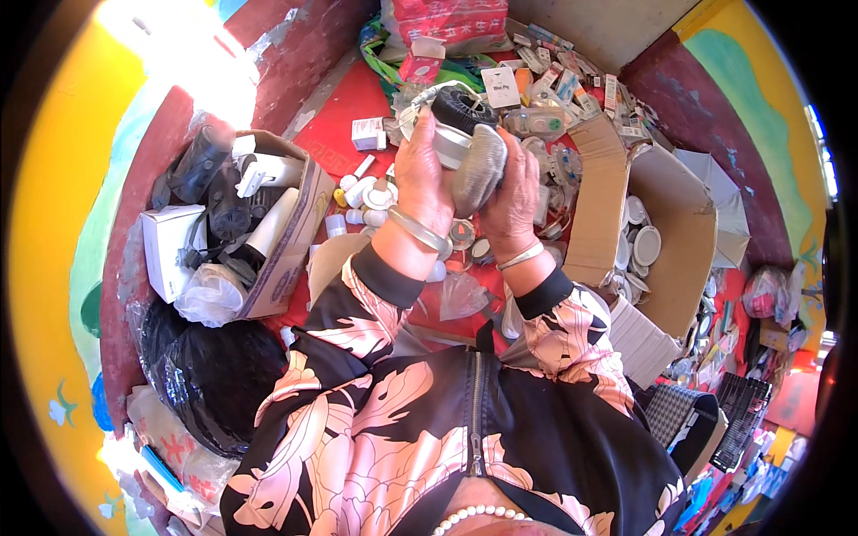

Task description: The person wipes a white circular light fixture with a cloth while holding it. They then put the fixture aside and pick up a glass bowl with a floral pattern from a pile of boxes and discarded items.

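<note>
Above the pile in front of me, my left hand (424, 171) grips the left side of a round white fixture with a black finned top (463, 109). Its fingers wrap behind the rim, so their tips are hidden. My right hand (516, 192) is closed around a bunched grey cloth (480, 170), which presses against the fixture's near right side. Below both hands, small white round parts (379, 194) and a clear plastic bag (463, 295) lie on a red cloth (326, 134).
At left, an open carton (290, 228) holds black and white cylindrical items; a black plastic bag (210, 371) sits nearer me. Another open carton (675, 223) on the right contains white discs (645, 246). Many small boxes (610, 94) are heaped at the far right.
</note>
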Tool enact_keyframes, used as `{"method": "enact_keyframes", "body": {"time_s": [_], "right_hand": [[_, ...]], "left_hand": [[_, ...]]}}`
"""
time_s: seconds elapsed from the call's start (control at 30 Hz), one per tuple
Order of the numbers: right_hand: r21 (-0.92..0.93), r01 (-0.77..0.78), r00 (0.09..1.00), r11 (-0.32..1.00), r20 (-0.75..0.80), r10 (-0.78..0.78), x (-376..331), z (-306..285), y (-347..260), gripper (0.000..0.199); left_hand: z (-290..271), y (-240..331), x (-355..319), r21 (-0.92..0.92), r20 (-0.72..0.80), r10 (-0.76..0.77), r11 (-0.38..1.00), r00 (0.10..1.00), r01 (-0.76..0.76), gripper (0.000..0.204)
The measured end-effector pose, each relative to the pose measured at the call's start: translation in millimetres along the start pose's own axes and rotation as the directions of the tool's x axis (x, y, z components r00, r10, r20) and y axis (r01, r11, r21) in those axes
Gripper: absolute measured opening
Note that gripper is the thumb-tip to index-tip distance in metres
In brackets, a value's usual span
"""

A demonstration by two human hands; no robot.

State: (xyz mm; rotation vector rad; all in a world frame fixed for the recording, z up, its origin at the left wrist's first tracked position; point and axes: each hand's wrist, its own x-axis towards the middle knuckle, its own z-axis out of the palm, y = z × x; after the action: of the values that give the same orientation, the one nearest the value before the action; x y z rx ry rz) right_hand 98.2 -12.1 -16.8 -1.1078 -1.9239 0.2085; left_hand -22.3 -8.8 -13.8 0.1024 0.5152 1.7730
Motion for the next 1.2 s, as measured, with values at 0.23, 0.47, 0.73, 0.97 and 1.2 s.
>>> {"method": "enact_keyframes", "body": {"time_s": [0.23, 0.47, 0.73, 0.97, 1.2], "right_hand": [[0.435, -0.147, 0.964, 0.888, -0.140, 0.228, 12.6, -14.3, 25.2, 0.031], [0.109, 0.141, 0.982, 0.984, -0.139, -0.126, 10.8, -12.4, 21.4, 0.040], [0.869, -0.307, 0.912, 0.388, 0.151, 0.383, 16.0, -18.4, 46.1, 0.037], [0.779, -0.536, 0.811, 0.324, 0.369, 0.453, 35.3, -48.1, 55.0, 0.030], [0.682, -0.616, 0.783, 0.394, 0.475, 0.402, 24.0, -26.9, 7.1, 0.037]], "left_hand": [[19.1, -2.9, -6.5, 0.065, 0.072, 0.130, 0.989, 0.989, -0.135, 0.028], [10.7, -15.2, -2.8, 0.025, 0.056, 0.054, 0.998, 0.997, -0.056, 0.030], [15.5, 6.5, 1.7, -0.009, 0.012, 0.147, 0.989, 0.989, -0.147, 0.024], [13.7, 15.8, 4.5, 0.000, -0.016, 0.291, 0.957, 0.957, -0.291, 0.024], [22.4, -0.2, -6.2, 0.160, 0.057, 0.409, 0.897, 0.911, -0.412, 0.022]]}}
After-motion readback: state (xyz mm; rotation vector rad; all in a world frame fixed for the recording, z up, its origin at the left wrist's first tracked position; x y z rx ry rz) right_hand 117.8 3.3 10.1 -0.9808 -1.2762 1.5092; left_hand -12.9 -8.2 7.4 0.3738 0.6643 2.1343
